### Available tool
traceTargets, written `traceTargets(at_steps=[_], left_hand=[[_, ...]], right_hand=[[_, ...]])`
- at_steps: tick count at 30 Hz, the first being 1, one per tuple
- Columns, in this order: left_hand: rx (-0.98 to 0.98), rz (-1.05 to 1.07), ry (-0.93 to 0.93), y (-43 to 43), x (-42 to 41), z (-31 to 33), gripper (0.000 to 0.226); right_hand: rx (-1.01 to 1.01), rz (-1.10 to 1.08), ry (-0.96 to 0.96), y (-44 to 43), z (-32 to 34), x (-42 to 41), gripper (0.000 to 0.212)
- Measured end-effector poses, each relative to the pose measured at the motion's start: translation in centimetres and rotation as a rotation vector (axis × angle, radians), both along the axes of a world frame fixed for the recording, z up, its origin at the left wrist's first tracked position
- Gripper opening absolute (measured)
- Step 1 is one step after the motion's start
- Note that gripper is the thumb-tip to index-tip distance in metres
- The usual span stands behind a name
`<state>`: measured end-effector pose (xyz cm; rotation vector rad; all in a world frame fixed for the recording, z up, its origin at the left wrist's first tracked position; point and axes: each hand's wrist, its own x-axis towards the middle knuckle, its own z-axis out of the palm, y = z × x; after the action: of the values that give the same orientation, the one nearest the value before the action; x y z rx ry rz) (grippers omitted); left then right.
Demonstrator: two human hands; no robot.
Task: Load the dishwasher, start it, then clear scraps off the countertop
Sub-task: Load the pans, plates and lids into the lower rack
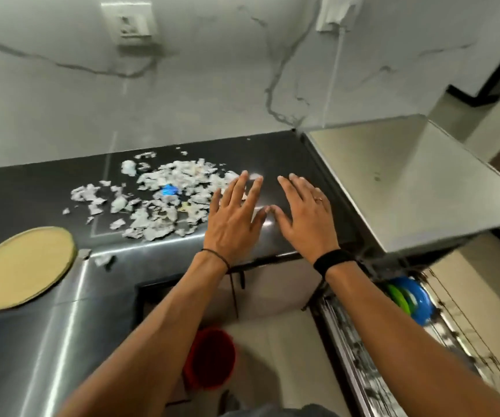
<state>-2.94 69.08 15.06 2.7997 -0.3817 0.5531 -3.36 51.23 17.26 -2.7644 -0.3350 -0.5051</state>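
A spread of torn white paper scraps, with one blue bit among them, lies on the black countertop. My left hand is flat and open at the right edge of the pile, fingertips touching the nearest scraps. My right hand is also flat and open on bare counter just right of it, thumbs nearly meeting. Both hold nothing. At the lower right the dishwasher rack stands pulled out, with blue and green plates upright in it.
A round tan plate rests at the counter's left front. A steel surface adjoins the counter on the right. A red bucket stands on the floor below. A few scraps lie near the counter's front edge.
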Motion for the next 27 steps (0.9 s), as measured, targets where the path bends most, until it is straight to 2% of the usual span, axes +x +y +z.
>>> traceTargets(at_steps=[15,27], left_hand=[[-0.069,0.699,0.117,24.7,-7.6,-1.3,0.067],[-0.1,1.251,0.19,32.8,-12.8,-3.4,0.065]], right_hand=[[0.009,0.679,0.004,28.9,-2.0,3.9,0.057],[-0.069,1.182,0.044,43.7,-4.9,4.7,0.05]])
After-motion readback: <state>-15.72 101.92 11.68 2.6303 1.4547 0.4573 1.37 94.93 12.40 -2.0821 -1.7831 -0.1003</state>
